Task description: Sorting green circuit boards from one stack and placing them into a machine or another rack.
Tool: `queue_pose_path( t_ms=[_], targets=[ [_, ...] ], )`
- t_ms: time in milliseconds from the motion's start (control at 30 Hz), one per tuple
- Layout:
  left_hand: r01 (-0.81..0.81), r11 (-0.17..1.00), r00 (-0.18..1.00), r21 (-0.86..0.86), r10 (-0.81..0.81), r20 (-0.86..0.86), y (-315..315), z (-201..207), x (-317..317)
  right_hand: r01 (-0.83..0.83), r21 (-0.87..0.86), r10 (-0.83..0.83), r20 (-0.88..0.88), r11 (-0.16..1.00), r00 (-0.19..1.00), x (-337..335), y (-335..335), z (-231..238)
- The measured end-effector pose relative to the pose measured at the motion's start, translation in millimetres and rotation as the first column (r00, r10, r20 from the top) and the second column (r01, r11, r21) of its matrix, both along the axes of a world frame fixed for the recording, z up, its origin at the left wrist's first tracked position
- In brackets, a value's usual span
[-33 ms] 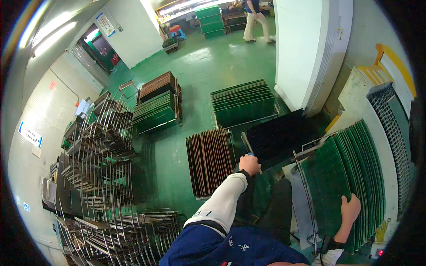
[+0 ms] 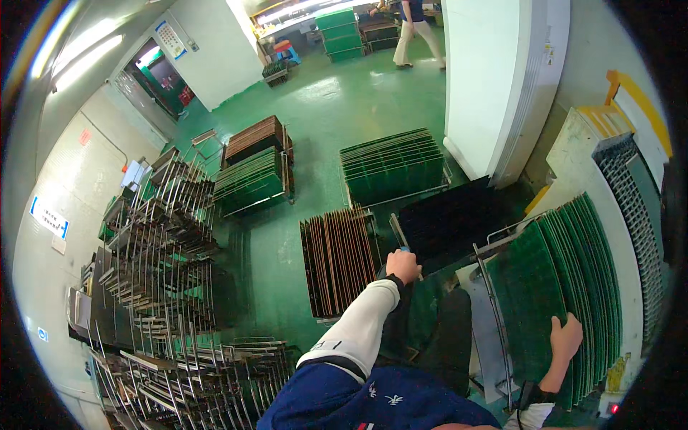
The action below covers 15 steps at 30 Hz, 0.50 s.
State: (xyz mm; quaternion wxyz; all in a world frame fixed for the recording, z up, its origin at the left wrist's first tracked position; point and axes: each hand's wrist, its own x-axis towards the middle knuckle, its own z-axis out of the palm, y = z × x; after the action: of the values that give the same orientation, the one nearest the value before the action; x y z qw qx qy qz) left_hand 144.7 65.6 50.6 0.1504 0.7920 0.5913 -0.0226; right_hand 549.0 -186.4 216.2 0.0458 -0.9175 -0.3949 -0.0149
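Fingers of the right hand [image 2: 566, 338] partly open, thumb spread clear of the forefinger, resting on green boards [image 2: 529, 269] packed on edge in a rack; no board visibly in hold. Boards right under these fingertips and stretching ahead of them, visible edges running near to far, with more lying to the right. Right hand clearly nearer; left hand [image 2: 403, 266] well apart, off leftward past the metal rack frame [image 2: 491, 301], curled inward, how tightly and on what, cannot tell. Just ahead of that left hand, dark rack [image 2: 451, 218]; to its left, brown boards [image 2: 337, 265], also on edge. Beyond both, green panels [image 2: 393, 168] in another rack; farthest, co-worker [image 2: 416, 39] on foot.
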Motion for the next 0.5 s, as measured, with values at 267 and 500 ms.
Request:
queue_pose_path(
  t_ms=[267, 500],
  targets=[
    [0.008, 1.000, 1.000, 0.010, -0.008, 0.010, 2.7, -8.4, -1.4, -0.017, -0.011, 0.017, 0.001, 1.000, 1.000, 0.0, 0.4, 0.1],
    [0.021, 1.000, 1.000, 0.019, -0.021, 0.009, 1.9, -6.4, -0.8, -0.027, 0.018, 0.027, 0.028, 0.999, 0.999, 3.0, -1.6, -3.7]
  ],
)
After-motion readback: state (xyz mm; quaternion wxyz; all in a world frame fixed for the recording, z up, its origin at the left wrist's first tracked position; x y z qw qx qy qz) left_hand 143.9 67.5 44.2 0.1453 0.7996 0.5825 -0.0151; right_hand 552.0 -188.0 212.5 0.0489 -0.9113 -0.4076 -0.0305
